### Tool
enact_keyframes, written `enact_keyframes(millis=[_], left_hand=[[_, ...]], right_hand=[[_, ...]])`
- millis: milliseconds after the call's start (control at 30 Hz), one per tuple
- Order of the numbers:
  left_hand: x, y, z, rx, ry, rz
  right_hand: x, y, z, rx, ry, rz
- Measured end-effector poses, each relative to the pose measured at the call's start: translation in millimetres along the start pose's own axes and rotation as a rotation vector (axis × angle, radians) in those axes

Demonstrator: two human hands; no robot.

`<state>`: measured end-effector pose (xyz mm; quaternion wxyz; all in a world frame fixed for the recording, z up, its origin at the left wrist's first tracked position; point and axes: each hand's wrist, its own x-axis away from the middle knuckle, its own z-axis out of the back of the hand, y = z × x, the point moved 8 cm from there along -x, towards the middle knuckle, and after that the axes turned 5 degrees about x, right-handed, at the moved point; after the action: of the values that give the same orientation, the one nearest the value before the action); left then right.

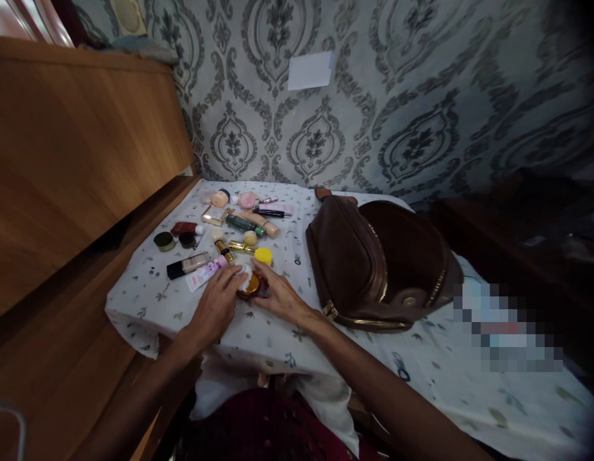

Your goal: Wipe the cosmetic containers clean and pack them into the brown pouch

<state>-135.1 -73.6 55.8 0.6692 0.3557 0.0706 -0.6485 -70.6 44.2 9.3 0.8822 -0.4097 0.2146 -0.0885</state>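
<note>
My left hand [218, 302] and my right hand [279, 294] meet over a small round gold compact [251, 286] lying on the white patterned cloth [258, 333]. The left fingers press a white puff [243, 275] against the compact. The right fingers curl round the compact's right side. Both hands are closed on it.
Several cosmetics lie behind the hands: a yellow cap [263, 255], a pink tube [205, 272], a foundation bottle [187, 264], small jars [165, 241] and pens. An open brown leather bag [378, 262] sits to the right. A wooden cabinet [75, 147] stands at the left.
</note>
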Motion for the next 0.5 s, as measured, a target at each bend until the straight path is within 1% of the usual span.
enact_keyframes(millis=[133, 333, 433, 500], left_hand=[[-0.6, 11.7, -3.0, -0.066, -0.036, -0.042], [-6.6, 37.5, -11.9, -0.136, -0.222, -0.164], [-14.2, 38.4, -15.4, -0.119, -0.275, -0.149], [-20.2, 34.2, -16.0, -0.115, -0.270, -0.107]], right_hand=[[0.4, -1.0, -0.3, -0.009, -0.009, -0.009], [1.2, -4.9, 1.8, -0.028, -0.016, 0.038], [2.6, -9.5, 3.8, -0.043, -0.018, 0.061], [3.1, -10.5, 5.1, -0.069, -0.010, 0.054]])
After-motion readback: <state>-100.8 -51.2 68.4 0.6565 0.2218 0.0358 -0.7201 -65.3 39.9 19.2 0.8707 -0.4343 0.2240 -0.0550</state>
